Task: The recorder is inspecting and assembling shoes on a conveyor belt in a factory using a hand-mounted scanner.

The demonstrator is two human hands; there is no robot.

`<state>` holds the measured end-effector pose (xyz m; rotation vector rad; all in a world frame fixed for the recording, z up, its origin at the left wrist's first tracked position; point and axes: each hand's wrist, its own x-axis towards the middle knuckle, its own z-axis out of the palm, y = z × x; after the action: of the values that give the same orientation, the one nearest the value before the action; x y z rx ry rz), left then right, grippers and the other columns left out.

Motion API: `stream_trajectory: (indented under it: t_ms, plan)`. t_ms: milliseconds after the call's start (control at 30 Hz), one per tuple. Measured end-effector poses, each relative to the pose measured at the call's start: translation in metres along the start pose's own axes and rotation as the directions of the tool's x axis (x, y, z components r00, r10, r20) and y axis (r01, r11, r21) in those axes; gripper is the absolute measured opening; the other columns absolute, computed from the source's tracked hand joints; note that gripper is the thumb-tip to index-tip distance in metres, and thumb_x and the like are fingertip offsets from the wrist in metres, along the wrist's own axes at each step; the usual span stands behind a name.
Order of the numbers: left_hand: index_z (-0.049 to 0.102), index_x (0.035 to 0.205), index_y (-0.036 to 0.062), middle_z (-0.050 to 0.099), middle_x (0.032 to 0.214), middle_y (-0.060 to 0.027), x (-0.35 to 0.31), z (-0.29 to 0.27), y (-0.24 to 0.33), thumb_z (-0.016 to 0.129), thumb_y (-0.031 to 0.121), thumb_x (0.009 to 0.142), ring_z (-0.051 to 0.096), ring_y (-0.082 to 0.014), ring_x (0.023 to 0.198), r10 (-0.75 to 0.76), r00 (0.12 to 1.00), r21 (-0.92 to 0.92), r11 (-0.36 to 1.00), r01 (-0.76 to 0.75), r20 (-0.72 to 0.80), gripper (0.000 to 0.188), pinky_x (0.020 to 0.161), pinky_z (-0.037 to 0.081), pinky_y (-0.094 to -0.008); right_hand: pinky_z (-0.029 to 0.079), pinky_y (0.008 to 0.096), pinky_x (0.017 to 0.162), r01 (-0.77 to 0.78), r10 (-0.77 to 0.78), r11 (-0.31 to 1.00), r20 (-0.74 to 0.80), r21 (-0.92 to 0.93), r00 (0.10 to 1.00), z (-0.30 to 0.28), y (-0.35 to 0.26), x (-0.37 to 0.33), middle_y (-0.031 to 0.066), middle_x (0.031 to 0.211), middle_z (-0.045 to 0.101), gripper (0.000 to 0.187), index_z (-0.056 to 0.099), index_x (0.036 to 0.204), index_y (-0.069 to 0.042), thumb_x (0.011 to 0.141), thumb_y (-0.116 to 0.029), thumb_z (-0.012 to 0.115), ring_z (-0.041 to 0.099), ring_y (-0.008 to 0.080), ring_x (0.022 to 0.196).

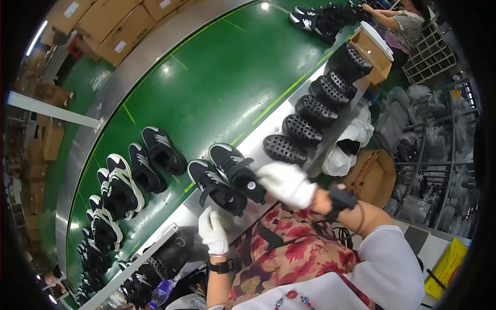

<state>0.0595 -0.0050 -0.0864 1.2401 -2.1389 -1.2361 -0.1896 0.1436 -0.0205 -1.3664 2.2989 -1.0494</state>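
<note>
Two black-and-grey sneakers stand side by side in front of me, one on the left [211,180] and one on the right [231,161], their straps loose. A round white spot shows inside the right one. My left hand [213,231], in a white knit glove, is just below the left sneaker's heel; its fingers point up and nothing shows in them. My right hand [287,185], gloved alike, is beside the right sneaker's heel, below the row of black perforated clog-shaped pieces [285,149]. Motion smears its fingers, so I cannot make out whether it holds anything.
More sneakers [157,150] line the green conveyor [206,72] on the left. An open cardboard box [369,178] and white bundles [338,157] sit at my right. Racks [439,155] of bagged items stand beyond. Another person [405,26] is at the far right.
</note>
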Motion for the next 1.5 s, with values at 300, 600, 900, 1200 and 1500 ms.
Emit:
stream_trajectory:
  t_ms: [300,600,900,1200,1500]
  plan:
    - [0.063,0.12,0.0043,0.063,0.116,-0.013,0.011,0.051,0.094,0.077,0.023,0.073,0.058,-0.0335,0.112,0.538,0.735,0.392,0.624,-0.676,0.412,0.052,0.094,0.045,-0.0462,0.053,0.0458,0.085,-0.054,0.183,0.875,0.225,-0.481,0.957,-0.071,0.074,-0.037,0.0158,0.106,0.06,0.026,0.067,0.108,-0.016,0.083,-0.008,0.066,0.062,0.0372,0.099]
    - [0.064,0.101,0.0063,0.063,0.109,-0.01,0.014,0.037,0.059,0.061,0.016,0.079,0.059,-0.0302,0.109,0.543,0.652,0.414,0.505,-0.757,0.529,0.024,0.091,0.046,-0.0461,0.053,0.0484,0.087,-0.043,0.321,0.767,0.325,-0.64,0.889,-0.055,0.079,-0.027,0.0167,0.105,0.058,0.031,0.064,0.112,-0.017,0.082,-0.013,0.066,0.062,0.0366,0.103]
    - [0.066,0.106,0.0101,0.063,0.117,-0.007,0.014,0.042,0.059,0.061,0.015,0.078,0.058,-0.0278,0.112,0.59,0.649,0.413,0.5,-0.761,0.48,0.029,0.092,0.045,-0.0447,0.053,0.0439,0.083,-0.07,0.093,0.809,0.008,-0.584,0.996,-0.12,0.103,-0.02,0.0136,0.103,0.06,0.034,0.067,0.103,-0.015,0.072,-0.002,0.069,0.061,0.0364,0.097]
    - [0.062,0.119,0.0076,0.059,0.125,-0.0125,0.009,0.033,0.067,0.073,0.01,0.069,0.055,-0.0335,0.118,0.542,0.674,0.338,0.594,-0.73,0.502,0.051,0.098,0.044,-0.0477,0.053,0.0463,0.083,-0.041,0.281,0.727,0.242,-0.686,0.929,-0.116,0.128,-0.004,0.0153,0.103,0.057,0.029,0.066,0.107,-0.018,0.08,-0.009,0.062,0.061,0.0367,0.101]
    - [0.062,0.119,0.0061,0.061,0.124,-0.0149,0.008,0.026,0.065,0.073,0.008,0.074,0.057,-0.0364,0.115,0.574,0.695,0.287,0.644,-0.71,0.432,0.046,0.098,0.046,-0.047,0.053,0.0479,0.086,-0.029,0.285,0.743,0.277,-0.669,0.918,-0.127,0.119,0.005,0.0183,0.106,0.058,0.027,0.063,0.104,-0.012,0.079,-0.004,0.065,0.061,0.0404,0.101]
